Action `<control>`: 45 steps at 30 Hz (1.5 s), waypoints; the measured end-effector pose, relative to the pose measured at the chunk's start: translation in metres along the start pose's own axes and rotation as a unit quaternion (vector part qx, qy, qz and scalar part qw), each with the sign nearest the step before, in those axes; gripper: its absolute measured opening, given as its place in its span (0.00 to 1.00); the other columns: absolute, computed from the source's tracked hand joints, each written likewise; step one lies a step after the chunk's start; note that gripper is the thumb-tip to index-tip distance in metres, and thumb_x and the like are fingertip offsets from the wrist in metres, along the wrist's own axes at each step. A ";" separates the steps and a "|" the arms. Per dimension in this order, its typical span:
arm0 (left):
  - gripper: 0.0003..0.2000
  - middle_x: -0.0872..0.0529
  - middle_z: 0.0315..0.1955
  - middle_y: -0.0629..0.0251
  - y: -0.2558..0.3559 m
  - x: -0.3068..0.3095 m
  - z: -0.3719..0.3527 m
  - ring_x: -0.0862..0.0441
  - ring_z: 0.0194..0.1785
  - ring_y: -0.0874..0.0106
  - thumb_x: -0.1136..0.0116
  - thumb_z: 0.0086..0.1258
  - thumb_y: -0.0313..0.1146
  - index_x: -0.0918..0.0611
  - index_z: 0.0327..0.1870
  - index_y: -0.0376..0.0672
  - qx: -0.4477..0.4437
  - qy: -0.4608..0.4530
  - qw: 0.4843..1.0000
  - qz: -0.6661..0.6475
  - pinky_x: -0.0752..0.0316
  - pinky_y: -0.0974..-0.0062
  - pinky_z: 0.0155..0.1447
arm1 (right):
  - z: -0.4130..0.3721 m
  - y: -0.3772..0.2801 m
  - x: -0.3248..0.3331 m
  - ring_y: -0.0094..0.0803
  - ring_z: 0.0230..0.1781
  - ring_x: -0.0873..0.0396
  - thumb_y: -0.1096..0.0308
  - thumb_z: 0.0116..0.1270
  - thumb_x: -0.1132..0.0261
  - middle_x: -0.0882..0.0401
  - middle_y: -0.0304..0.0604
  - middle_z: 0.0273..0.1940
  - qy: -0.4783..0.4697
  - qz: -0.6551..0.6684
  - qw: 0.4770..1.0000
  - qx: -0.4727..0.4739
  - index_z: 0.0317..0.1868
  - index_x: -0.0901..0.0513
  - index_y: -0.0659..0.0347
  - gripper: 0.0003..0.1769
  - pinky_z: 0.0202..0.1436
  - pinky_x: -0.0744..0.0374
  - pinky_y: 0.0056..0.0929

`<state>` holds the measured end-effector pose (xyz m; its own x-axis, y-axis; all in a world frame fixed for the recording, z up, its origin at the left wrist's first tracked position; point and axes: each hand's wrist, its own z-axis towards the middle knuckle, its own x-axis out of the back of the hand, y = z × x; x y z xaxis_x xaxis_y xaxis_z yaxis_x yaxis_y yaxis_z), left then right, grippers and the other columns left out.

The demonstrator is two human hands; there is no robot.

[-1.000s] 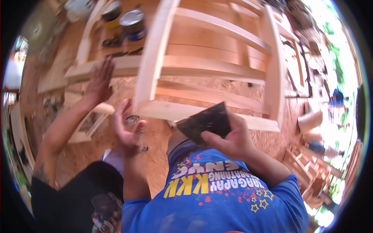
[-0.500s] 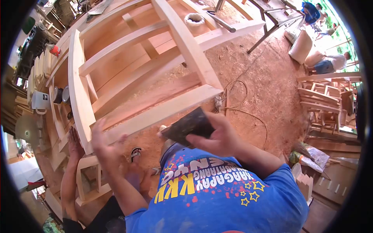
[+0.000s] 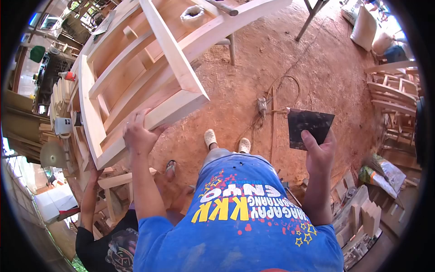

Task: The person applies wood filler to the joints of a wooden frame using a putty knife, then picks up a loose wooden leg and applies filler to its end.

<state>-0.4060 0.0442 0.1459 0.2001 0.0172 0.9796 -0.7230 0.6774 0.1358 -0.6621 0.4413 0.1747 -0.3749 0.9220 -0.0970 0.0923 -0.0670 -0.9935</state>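
My left hand (image 3: 141,135) is closed over the near rail of a pale wooden frame (image 3: 176,105), its fingers curled across the top edge. Out to the right and well away from the frame, my right hand (image 3: 320,152) holds a dark, roughly rectangular sheet of sandpaper (image 3: 310,128), smudged with dust. The thumb lies on its upper face; the other fingers are mostly hidden behind it. The frame's joined corner points toward the middle of the view, with curved slats running between its side pieces.
A co-worker's arm (image 3: 89,197) reaches up to the frame's left corner. A corded electrical piece (image 3: 262,105) lies on the dusty floor ahead of my feet. Stacked wooden parts (image 3: 393,93) stand at right, a white container (image 3: 192,16) beyond the frame, and wood offcuts (image 3: 370,217) at lower right.
My left hand has come down onto the frame's near rail. My right hand has swung out to the right with the sandpaper, and the frame now appears further left.
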 end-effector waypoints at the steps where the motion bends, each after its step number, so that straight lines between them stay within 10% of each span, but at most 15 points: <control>1: 0.38 0.11 0.56 0.67 0.001 -0.001 0.000 0.12 0.57 0.54 0.18 0.48 0.67 0.11 0.60 0.59 0.000 0.002 1.000 0.002 0.18 0.51 0.59 | 0.000 0.001 0.003 0.26 0.49 0.12 0.79 0.73 0.28 0.10 0.42 0.51 0.004 0.001 1.000 -0.004 0.60 0.15 0.66 0.16 0.56 0.15 0.29; 7: 0.36 0.11 0.55 0.67 0.004 0.001 0.000 0.12 0.58 0.55 0.15 0.47 0.62 0.10 0.59 0.57 0.004 0.007 1.000 0.001 0.18 0.51 0.58 | 0.018 0.029 -0.018 0.28 0.51 0.11 0.78 0.72 0.27 0.09 0.43 0.53 -0.119 0.035 0.987 -0.099 0.61 0.16 0.66 0.18 0.57 0.12 0.33; 10: 0.37 0.12 0.57 0.68 0.001 -0.001 0.006 0.13 0.60 0.56 0.14 0.46 0.60 0.11 0.60 0.57 -0.002 0.000 1.000 0.001 0.19 0.49 0.60 | 0.020 0.062 -0.065 0.32 0.52 0.10 0.77 0.71 0.26 0.09 0.45 0.54 -0.146 0.273 0.921 -0.238 0.62 0.17 0.65 0.20 0.58 0.11 0.37; 16: 0.40 0.18 0.66 0.62 0.008 0.010 0.008 0.19 0.69 0.54 0.13 0.48 0.57 0.14 0.64 0.50 0.006 -0.067 0.998 0.003 0.22 0.52 0.69 | 0.000 0.108 -0.134 0.39 0.54 0.10 0.80 0.73 0.29 0.11 0.49 0.56 -0.048 0.302 0.880 -0.363 0.63 0.20 0.66 0.21 0.61 0.10 0.42; 32: 0.44 0.30 0.80 0.51 -0.020 0.014 0.056 0.38 0.84 0.49 0.17 0.57 0.52 0.23 0.74 0.42 -0.291 -0.200 0.933 -0.068 0.41 0.44 0.82 | -0.053 0.082 -0.205 0.27 0.51 0.13 0.77 0.82 0.35 0.14 0.42 0.53 0.126 0.024 0.992 -0.002 0.66 0.18 0.67 0.16 0.57 0.11 0.30; 38: 0.40 0.23 0.72 0.46 -0.008 0.026 0.088 0.26 0.76 0.47 0.18 0.59 0.61 0.15 0.64 0.39 -0.292 -0.220 0.914 -0.178 0.33 0.46 0.78 | -0.025 0.064 -0.186 0.27 0.48 0.11 0.77 0.81 0.37 0.12 0.44 0.52 0.153 -0.029 0.988 0.016 0.66 0.18 0.70 0.17 0.51 0.12 0.28; 45: 0.30 0.18 0.67 0.49 0.058 0.022 0.162 0.20 0.71 0.53 0.20 0.67 0.46 0.16 0.64 0.37 -0.257 -0.087 0.911 -0.310 0.24 0.56 0.73 | 0.062 0.058 -0.148 0.27 0.50 0.11 0.77 0.79 0.35 0.10 0.46 0.51 0.064 -0.104 0.992 0.023 0.64 0.16 0.70 0.16 0.50 0.13 0.28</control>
<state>-0.5507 -0.0358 0.1994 0.3243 -0.5729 0.7527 -0.0916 0.7730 0.6278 -0.6587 0.2775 0.1274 -0.2602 0.9587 0.1150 -0.0186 0.1141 -0.9933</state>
